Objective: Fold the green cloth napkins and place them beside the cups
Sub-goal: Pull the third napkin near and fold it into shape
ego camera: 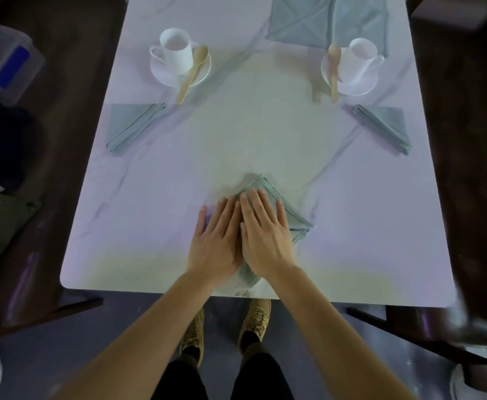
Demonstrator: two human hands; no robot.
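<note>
A folded green napkin (pixel 292 216) lies near the front edge of the marble table (pixel 236 134). My left hand (pixel 217 239) and my right hand (pixel 265 230) press flat on it side by side, fingers straight, hiding most of it. A folded triangular napkin (pixel 129 124) lies at the left, below the left cup (pixel 177 50). Another folded napkin (pixel 386 127) lies at the right, below the right cup (pixel 359 57). Unfolded green napkins (pixel 327 20) are stacked at the far edge.
Each cup stands on a white saucer (pixel 200 73), (pixel 357 86) with a wooden spoon (pixel 191 73), (pixel 334 70) leaning on it. A clear plastic box (pixel 5 62) sits at far left. Dark chairs flank the table on both sides.
</note>
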